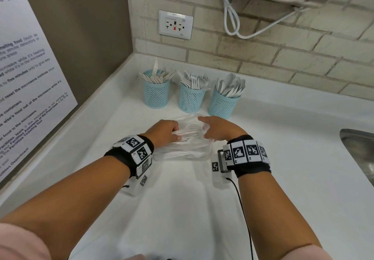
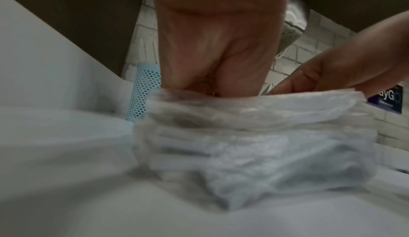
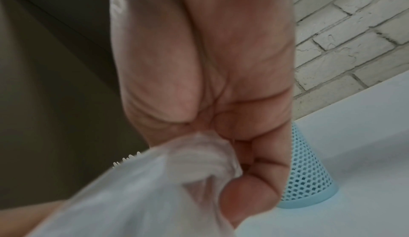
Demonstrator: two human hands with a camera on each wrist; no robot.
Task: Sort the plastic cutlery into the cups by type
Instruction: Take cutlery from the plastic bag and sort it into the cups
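Note:
Three blue mesh cups stand in a row at the back of the white counter: the left cup (image 1: 156, 93) holds knives, the middle cup (image 1: 191, 99) forks, the right cup (image 1: 222, 103) spoons. In front of them lies a clear plastic bag (image 1: 182, 154) with white cutlery inside. My left hand (image 1: 166, 130) reaches into the bag's mouth and grips a bundle of white cutlery (image 1: 188, 133); a spoon bowl shows among the pieces. My right hand (image 1: 218, 130) pinches the bag's edge (image 3: 143, 197) between thumb and fingers. In the left wrist view the bag (image 2: 254, 144) hides my fingertips.
A steel sink (image 1: 360, 148) is sunk into the counter at the right edge. The brick back wall carries an outlet (image 1: 175, 24) and a hanging white cord (image 1: 232, 16). A poster (image 1: 30, 67) covers the left wall, which meets the counter beside the cups.

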